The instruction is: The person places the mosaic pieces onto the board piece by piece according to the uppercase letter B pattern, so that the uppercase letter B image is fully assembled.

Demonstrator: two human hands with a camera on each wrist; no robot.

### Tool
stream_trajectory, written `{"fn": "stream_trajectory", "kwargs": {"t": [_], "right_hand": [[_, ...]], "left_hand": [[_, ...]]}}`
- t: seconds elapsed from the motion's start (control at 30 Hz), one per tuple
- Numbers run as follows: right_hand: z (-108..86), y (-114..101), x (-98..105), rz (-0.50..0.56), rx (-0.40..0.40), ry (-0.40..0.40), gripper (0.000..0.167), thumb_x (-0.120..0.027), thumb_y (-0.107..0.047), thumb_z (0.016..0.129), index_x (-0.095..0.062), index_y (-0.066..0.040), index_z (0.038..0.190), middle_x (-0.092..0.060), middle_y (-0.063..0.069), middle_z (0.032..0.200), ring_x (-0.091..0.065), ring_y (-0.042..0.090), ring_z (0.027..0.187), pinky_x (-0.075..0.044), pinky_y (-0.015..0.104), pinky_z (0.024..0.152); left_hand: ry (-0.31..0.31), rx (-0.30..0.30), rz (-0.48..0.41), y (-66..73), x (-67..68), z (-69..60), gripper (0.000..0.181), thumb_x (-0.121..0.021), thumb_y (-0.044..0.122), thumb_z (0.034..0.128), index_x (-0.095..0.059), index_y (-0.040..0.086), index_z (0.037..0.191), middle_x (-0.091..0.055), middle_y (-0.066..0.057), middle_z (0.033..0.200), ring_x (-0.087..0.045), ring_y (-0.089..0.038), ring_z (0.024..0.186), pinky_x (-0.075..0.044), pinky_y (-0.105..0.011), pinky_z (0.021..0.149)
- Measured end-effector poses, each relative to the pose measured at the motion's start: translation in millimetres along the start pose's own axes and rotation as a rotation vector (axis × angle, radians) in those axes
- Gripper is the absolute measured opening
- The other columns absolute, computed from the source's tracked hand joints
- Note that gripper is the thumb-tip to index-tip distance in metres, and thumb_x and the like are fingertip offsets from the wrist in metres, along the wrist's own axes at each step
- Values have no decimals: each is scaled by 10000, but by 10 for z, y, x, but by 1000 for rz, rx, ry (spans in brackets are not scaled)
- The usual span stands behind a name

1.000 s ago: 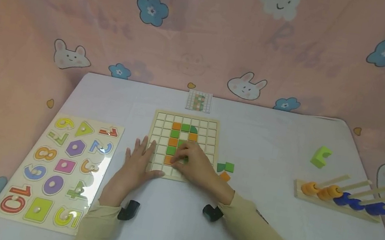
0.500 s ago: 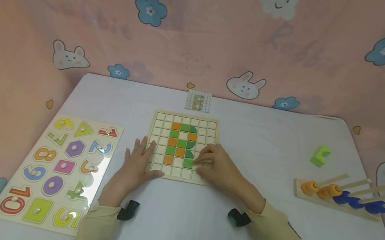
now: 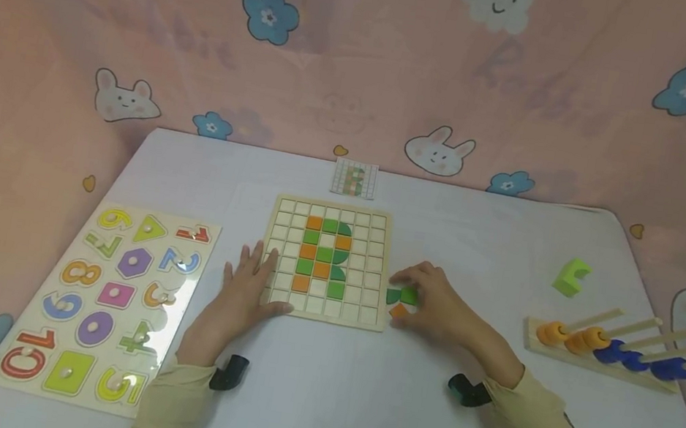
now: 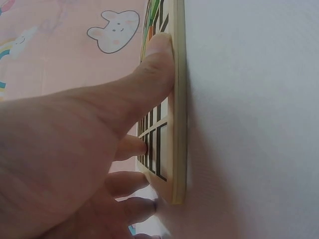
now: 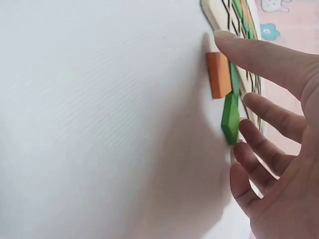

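My left hand (image 3: 237,309) rests flat with spread fingers on the near left corner of a gridded wooden board (image 3: 361,314). In the left wrist view its thumb (image 4: 154,64) lies over the board's front edge. Orange and green tiles, some with a rounded corner, form a B-like pattern on the grid. Beyond the board's right edge, my right hand (image 3: 442,309) hovers around three loose tiles: a green square (image 3: 408,295), a dark green rounded one (image 3: 393,296) and an orange one (image 3: 398,312). In the right wrist view the fingers are apart, gripping none of them.
A small pattern card (image 3: 355,179) lies behind the board. To the left is a number and shape puzzle (image 3: 124,318). On the right stand a bead counter with pegs (image 3: 601,360) and a light green block (image 3: 571,277). A pink cloth hangs behind the white table.
My right hand has moved from over the board to the loose tiles on the right. A green square now shows in the lower right of the pattern. The left hand has stayed put.
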State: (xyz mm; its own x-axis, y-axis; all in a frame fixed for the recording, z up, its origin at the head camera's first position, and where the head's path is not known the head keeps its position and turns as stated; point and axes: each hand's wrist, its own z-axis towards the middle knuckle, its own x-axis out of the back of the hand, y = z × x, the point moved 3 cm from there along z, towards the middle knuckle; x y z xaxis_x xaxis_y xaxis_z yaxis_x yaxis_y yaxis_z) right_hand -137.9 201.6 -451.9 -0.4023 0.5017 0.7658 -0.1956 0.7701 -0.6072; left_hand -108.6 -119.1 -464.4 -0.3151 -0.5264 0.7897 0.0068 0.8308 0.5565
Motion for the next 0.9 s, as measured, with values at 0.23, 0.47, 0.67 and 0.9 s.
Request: {"fn": "stream_trajectory", "kwargs": {"t": [0.23,0.47,0.67,0.9], "right_hand": [[-21,79,-1,27,-18,17,561,-933,-151,803,-687,-66,1299,-605,142,1247,-540,273,1084,-508,402,925],[-28,103,-8,50,-11,36,523,-935,-123,800,-681,-42,1249,-632,128,1192,-555,257,1041,-519,408,928],[-31,102,-7,51,-28,35,469,-936,-124,798,-681,-46,1184,-623,110,1122,-535,233,972,-490,326,834],[-32,77,-8,54,-20,28,386,-916,-108,815,-698,-58,1130,-617,117,1124,-533,246,996,-484,338,850]], "left_hand": [[2,1,-19,1,-3,5,1043,-842,324,900,-226,-6,1673,-25,-276,1761,67,-484,1629,11,-708,1294],[9,-3,-25,7,5,0,1040,-850,309,893,-236,-10,1670,-32,-280,1761,58,-494,1629,9,-715,1292],[12,-3,-22,11,6,-8,1029,-848,303,897,-244,-10,1669,-47,-283,1761,42,-501,1630,-7,-719,1291],[19,-9,-29,12,16,-13,1016,-848,300,899,-258,-14,1664,-64,-290,1759,25,-507,1629,-16,-727,1288]]}}
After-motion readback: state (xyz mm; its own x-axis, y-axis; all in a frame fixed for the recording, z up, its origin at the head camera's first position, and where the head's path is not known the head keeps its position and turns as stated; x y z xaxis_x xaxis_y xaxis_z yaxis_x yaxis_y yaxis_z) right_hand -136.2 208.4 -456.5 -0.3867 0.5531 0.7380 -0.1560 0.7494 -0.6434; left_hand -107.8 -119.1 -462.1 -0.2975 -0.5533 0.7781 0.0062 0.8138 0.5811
